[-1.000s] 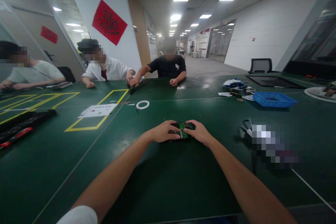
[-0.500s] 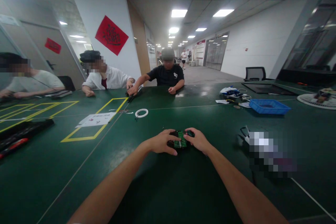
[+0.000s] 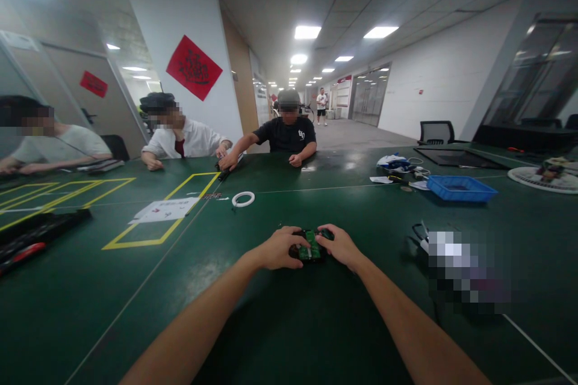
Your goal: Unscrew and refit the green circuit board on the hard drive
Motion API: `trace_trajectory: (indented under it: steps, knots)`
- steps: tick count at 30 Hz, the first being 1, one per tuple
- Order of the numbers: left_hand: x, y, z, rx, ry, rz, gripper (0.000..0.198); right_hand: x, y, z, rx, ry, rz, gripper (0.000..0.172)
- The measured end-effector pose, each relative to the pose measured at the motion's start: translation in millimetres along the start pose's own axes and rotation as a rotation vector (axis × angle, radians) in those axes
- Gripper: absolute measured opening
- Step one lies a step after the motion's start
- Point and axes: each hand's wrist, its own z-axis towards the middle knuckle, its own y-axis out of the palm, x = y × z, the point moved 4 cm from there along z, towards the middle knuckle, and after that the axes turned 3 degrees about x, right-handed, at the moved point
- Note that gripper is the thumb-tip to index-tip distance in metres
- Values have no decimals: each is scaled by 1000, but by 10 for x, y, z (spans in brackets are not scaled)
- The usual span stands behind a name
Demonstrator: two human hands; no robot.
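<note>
A small black device with a green circuit board (image 3: 309, 251) lies on the green table (image 3: 289, 325) straight ahead of me. My left hand (image 3: 279, 249) grips its left side, fingers curled over it. On the device's right side rests my right hand (image 3: 339, 245), fingers closed around the edge and thumb on top. Both forearms stretch out from the near edge toward it.
A white ring of tape (image 3: 243, 199) and a paper sheet (image 3: 163, 210) inside yellow floor-tape lines lie to the far left. A blue tray (image 3: 461, 188) sits at the right. Black tools (image 3: 36, 234) lie at the left edge. Three people sit across the table.
My view has tilted up a little, so everything sits lower in frame. Both hands have stayed on the device, shifting their fingers slightly.
</note>
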Motion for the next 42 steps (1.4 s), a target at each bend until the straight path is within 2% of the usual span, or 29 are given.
trace_trajectory:
  steps: [5, 9, 11, 13, 15, 17, 19, 21, 23, 26, 30, 35, 42]
  knots:
    - [63, 51, 20, 56, -6, -3, 57, 6, -13, 0, 14, -3, -38, 39]
    - [103, 88, 25, 105, 5, -55, 65, -21, -59, -7, 60, -24, -86, 40]
    - [91, 84, 34, 123, 20, -105, 72, -32, -64, -7, 54, -33, -97, 42]
    - [25, 58, 54, 157, 32, -192, 68, -37, -58, -5, 38, -44, -98, 45]
    - [-134, 6, 73, 249, -4, -282, 53, -42, -56, -4, 39, -52, -101, 45]
    - [-394, -59, 61, 414, -124, -299, 39, -46, -61, -6, 47, -48, -109, 45]
    - [-692, -99, -1, 561, -284, -219, 32, -51, -65, -11, 44, -36, -112, 46]
    - [-950, -99, -89, 639, -421, -105, 27, -51, -69, -13, 39, -22, -110, 47]
    - [-1119, -61, -154, 646, -471, -67, 26, -49, -71, -11, 36, -15, -106, 46]
    - [-1215, 15, -168, 597, -476, -46, 24, -43, -62, -4, 13, -17, -91, 46]
    - [-1206, 77, -71, 532, -463, -22, 27, -33, -59, -1, 10, -8, -87, 47]
    - [-1205, 85, 13, 506, -498, 2, 28, 22, -41, 20, -11, 3, -61, 47]
    - [-1166, 92, 119, 495, -536, 33, 16, 109, -8, 64, -2, -13, -54, 47]
